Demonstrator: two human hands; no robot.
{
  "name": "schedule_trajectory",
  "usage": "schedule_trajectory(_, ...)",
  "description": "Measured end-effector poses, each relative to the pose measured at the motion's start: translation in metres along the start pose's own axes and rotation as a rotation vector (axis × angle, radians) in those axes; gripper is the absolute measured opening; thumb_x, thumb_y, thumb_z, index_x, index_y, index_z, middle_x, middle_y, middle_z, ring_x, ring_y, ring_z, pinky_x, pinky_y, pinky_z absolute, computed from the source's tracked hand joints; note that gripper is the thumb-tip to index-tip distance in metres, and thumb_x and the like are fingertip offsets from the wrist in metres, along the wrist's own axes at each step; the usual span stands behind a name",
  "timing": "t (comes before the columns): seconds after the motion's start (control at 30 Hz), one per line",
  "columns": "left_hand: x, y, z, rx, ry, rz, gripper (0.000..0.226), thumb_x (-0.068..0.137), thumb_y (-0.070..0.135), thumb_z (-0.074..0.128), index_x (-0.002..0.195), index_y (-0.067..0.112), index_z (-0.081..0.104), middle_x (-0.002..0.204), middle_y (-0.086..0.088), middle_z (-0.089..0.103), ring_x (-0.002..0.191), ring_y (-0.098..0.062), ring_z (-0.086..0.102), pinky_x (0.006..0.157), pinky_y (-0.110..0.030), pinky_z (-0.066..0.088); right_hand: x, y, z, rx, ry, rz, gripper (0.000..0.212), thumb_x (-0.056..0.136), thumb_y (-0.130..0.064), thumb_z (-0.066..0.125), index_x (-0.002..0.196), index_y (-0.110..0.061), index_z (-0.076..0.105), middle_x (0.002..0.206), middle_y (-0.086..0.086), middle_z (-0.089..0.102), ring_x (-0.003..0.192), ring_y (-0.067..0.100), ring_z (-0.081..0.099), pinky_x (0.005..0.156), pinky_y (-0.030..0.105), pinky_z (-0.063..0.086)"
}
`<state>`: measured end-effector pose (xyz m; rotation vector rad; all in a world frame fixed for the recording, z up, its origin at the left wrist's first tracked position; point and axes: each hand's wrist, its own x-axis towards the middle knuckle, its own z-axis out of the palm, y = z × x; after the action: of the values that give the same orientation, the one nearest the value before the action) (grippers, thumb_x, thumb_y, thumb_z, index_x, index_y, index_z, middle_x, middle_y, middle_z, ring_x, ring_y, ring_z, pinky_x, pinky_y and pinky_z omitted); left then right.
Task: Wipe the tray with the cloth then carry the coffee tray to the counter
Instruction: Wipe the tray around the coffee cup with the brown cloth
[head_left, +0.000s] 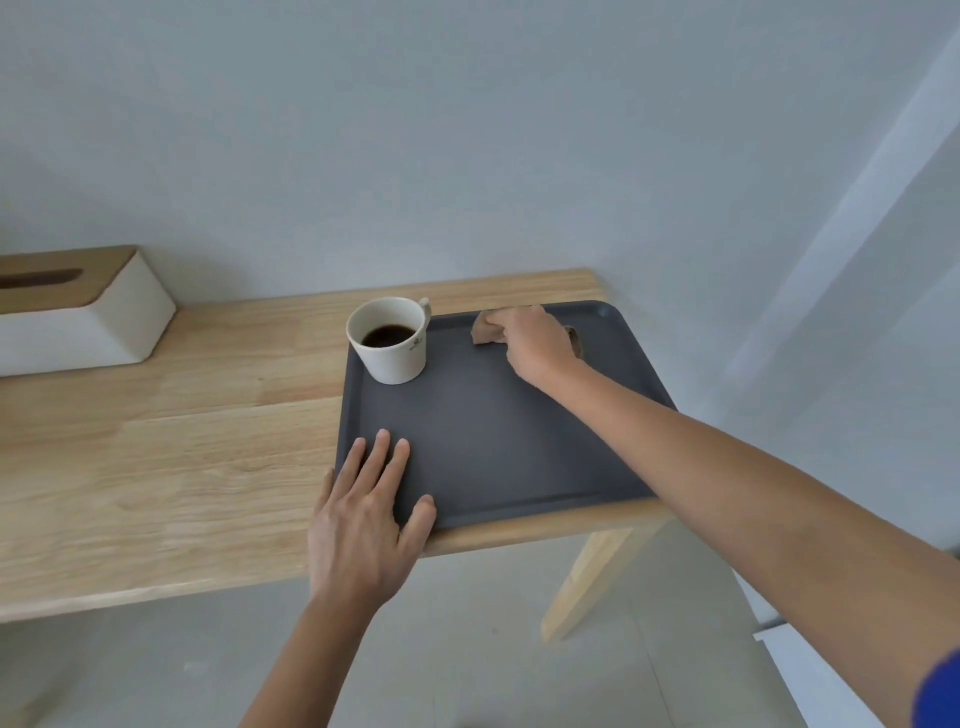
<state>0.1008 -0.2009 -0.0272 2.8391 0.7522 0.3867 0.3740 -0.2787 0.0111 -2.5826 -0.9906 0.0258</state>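
Your left hand (363, 512) lies flat, fingers spread, pressing the near left corner of the dark grey tray (493, 441), which sits on the right end of the wooden bench (171, 452). Your right hand (537, 343) reaches to the tray's far edge, fingers closed on a bunched brown cloth (485, 332) that touches the tray surface. Between your hands, nearer the far left corner, a white cup (390, 340) of dark coffee stands upright on the tray. Well off to the left of your left hand, a white tissue box (78, 312) with a wooden lid rests on the bench.
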Motion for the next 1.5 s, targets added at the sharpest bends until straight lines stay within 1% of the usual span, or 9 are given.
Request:
schedule_trajectory(0.2,-0.001,-0.001,0.001,-0.006,0.006,-0.001,0.066,0.082,0.054,0.034,0.139,0.023,0.048,0.149,0.003,0.04,0.142,-0.019,0.029,0.114,-0.044,0.03,-0.001,-0.017,0.0,-0.021,-0.07,-0.252,0.053,0.081,0.006,0.034,0.111,-0.027,0.062,0.116,0.001,0.065,0.103,0.025,0.06,0.075,0.034,0.046)
schedule_trajectory(0.4,-0.001,0.003,0.001,-0.003,0.022,-0.02,0.065,0.082,0.052,0.033,0.137,0.021,0.05,0.148,0.001,0.043,0.141,-0.02,0.033,0.112,-0.045,0.032,-0.008,0.048,-0.022,0.067,-0.01,-0.039,0.04,0.087,-0.026,0.035,0.111,-0.034,0.066,0.117,-0.01,0.067,0.109,0.014,0.061,0.1,0.039,0.045)
schedule_trajectory(0.57,-0.001,0.003,0.002,0.007,0.015,-0.032,0.065,0.083,0.051,0.031,0.138,0.022,0.049,0.149,0.002,0.042,0.141,-0.02,0.033,0.113,-0.046,0.03,-0.034,0.072,-0.033,0.093,0.14,0.187,0.051,0.087,0.004,0.037,0.116,-0.027,0.066,0.111,-0.009,0.065,0.104,0.013,0.059,0.09,0.031,0.045)
schedule_trajectory(0.7,-0.001,0.005,0.002,0.021,0.012,-0.033,0.065,0.083,0.052,0.029,0.139,0.023,0.047,0.15,0.002,0.04,0.142,-0.02,0.031,0.113,-0.046,0.028,-0.068,0.044,-0.011,0.186,0.005,-0.051,0.064,0.07,0.004,0.037,0.112,-0.036,0.065,0.124,-0.013,0.064,0.108,0.014,0.064,0.099,0.039,0.049)
schedule_trajectory(0.87,-0.001,0.003,0.001,0.018,0.004,-0.032,0.066,0.083,0.053,0.028,0.14,0.023,0.046,0.15,0.003,0.039,0.142,-0.019,0.03,0.114,-0.045,0.027,-0.146,0.008,0.002,0.15,-0.015,-0.362,0.054,0.087,0.009,0.048,0.129,-0.024,0.058,0.139,0.001,0.055,0.132,0.015,0.047,0.107,0.032,0.042)
schedule_trajectory(1.07,-0.002,0.004,0.0,-0.006,0.004,-0.026,0.069,0.082,0.054,0.024,0.141,0.023,0.044,0.152,0.003,0.036,0.144,-0.019,0.027,0.115,-0.044,0.025,-0.143,0.056,-0.018,0.178,-0.022,-0.249,0.047,0.09,0.005,0.05,0.13,-0.018,0.058,0.141,0.003,0.053,0.135,0.015,0.044,0.111,0.035,0.037)
schedule_trajectory(1.27,-0.002,0.008,-0.007,0.04,-0.11,-0.052,0.067,0.088,0.058,0.021,0.148,0.029,0.028,0.159,0.007,0.019,0.148,-0.015,0.011,0.118,-0.052,0.006,-0.14,0.06,-0.051,0.326,-0.05,-0.163,0.031,0.095,-0.011,0.049,0.122,-0.017,0.065,0.105,0.005,0.074,0.105,0.009,0.065,0.093,0.012,0.039)
schedule_trajectory(1.37,0.005,0.03,-0.016,0.043,-0.115,-0.083,0.064,0.091,0.06,0.031,0.146,0.027,0.032,0.158,0.005,0.023,0.148,-0.018,0.008,0.113,-0.06,-0.005,-0.12,0.06,-0.06,0.208,-0.008,-0.096,0.033,0.098,-0.018,0.045,0.128,-0.014,0.059,0.127,0.007,0.064,0.121,0.02,0.056,0.101,0.024,0.037)
schedule_trajectory(1.5,0.022,0.076,-0.012,-0.075,-0.189,0.03,0.07,0.088,0.064,0.037,0.145,0.024,0.031,0.157,0.005,0.026,0.148,-0.018,0.01,0.112,-0.063,-0.004,-0.107,0.051,-0.053,0.101,-0.272,-0.094,0.042,0.1,-0.024,0.041,0.141,-0.015,0.042,0.137,0.011,0.056,0.132,0.028,0.045,0.11,0.041,0.033)
